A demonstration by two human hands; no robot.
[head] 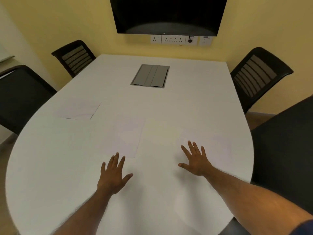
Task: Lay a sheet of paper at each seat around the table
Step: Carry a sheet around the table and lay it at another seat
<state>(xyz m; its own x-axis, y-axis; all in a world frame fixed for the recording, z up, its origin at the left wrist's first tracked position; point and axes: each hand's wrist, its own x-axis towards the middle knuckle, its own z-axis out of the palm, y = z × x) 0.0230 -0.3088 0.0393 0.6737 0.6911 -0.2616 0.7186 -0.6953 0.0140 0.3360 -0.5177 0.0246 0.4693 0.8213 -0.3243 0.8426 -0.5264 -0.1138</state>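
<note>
A white table [194,102] fills the view. One white sheet of paper [79,109] lies near the left edge, by the near-left chair. A second sheet [123,136] lies in the middle, just beyond my left hand [113,173], whose fingertips reach its near edge. A faint third sheet [213,145] lies at the right, with the fingers of my right hand [196,160] on or over its left part. Both hands are spread flat with fingers apart and hold nothing.
Black chairs stand around the table: near left [22,97], far left [74,56], far right [259,75], near right [286,150]. A grey cable hatch [150,76] sits in the tabletop. A dark screen [167,14] and wall sockets [174,39] are on the yellow wall.
</note>
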